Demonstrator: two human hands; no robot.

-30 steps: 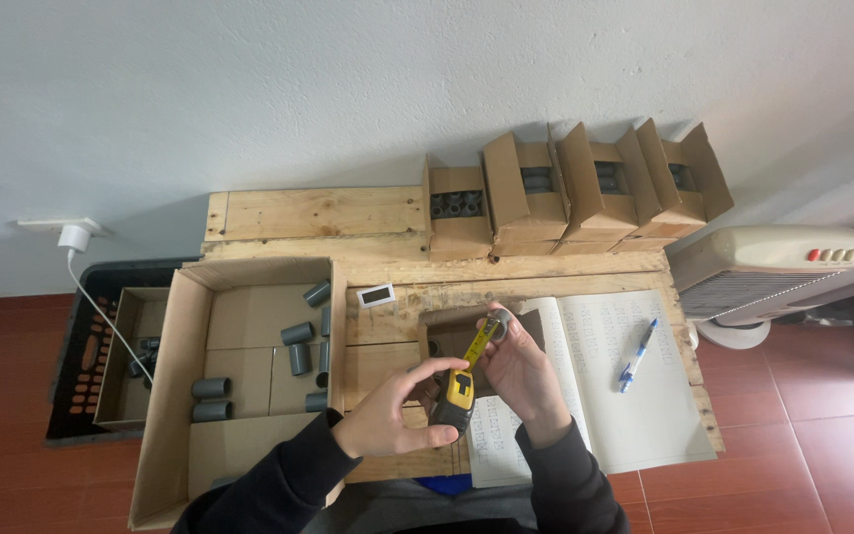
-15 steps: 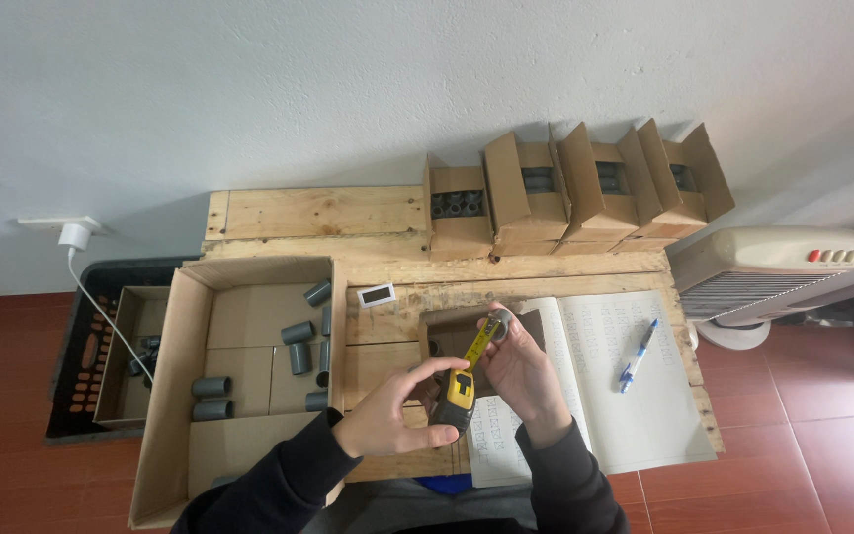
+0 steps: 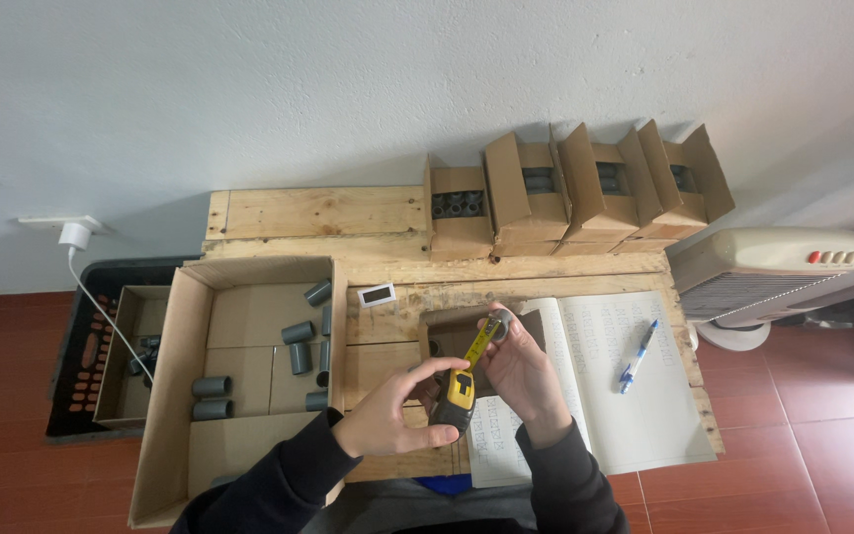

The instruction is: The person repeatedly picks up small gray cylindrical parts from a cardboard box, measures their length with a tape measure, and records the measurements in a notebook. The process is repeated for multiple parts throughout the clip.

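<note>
My left hand point(image 3: 393, 413) grips a yellow and black tape measure point(image 3: 456, 395) over the wooden table point(image 3: 318, 213). Its yellow blade point(image 3: 480, 342) runs up to a short grey pipe piece point(image 3: 502, 320) that my right hand point(image 3: 518, 368) holds by the fingertips. Both hands hover above a small open cardboard box point(image 3: 440, 334), just left of an open notebook point(image 3: 625, 415).
A large open cardboard box point(image 3: 180, 366) at the left holds several grey pipe pieces point(image 3: 298, 332). Several small boxes point(image 3: 526, 198) of pipe pieces line the table's back edge. A blue pen point(image 3: 639, 355) lies on the notebook. A white heater point(image 3: 773, 272) stands at the right, a black crate point(image 3: 71, 366) at the left.
</note>
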